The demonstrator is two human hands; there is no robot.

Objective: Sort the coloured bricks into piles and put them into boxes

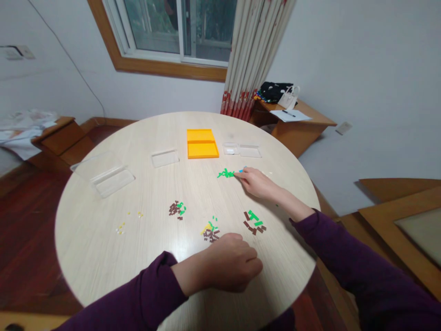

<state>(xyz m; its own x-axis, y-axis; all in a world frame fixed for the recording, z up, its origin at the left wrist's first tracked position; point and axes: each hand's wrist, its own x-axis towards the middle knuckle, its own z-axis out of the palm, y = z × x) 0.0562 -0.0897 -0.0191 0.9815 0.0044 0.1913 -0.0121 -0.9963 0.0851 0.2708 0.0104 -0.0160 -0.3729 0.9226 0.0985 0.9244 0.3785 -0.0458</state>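
My right hand [257, 182] reaches across the round table with its index finger stretched out. That fingertip touches the right edge of a pile of small green pieces [226, 173]. A few blue pieces [243, 170] show just behind the finger. Closer to me, my left hand [234, 264] is closed in a fist above the table's near part, its palm side hidden. Beside it lie small dark brown pieces [211, 236], with yellow pieces [206, 227] and green bits among them. Larger brown pieces [254, 230] and green strips [254, 215] lie between my hands.
An open orange case [203, 149] stands at the back of the table [144, 257]. Clear plastic boxes [165, 158] flank it, including a larger one [113, 181] at left. Another brown pile [174, 208] and scattered yellow and white bits [120, 228] lie left of centre.
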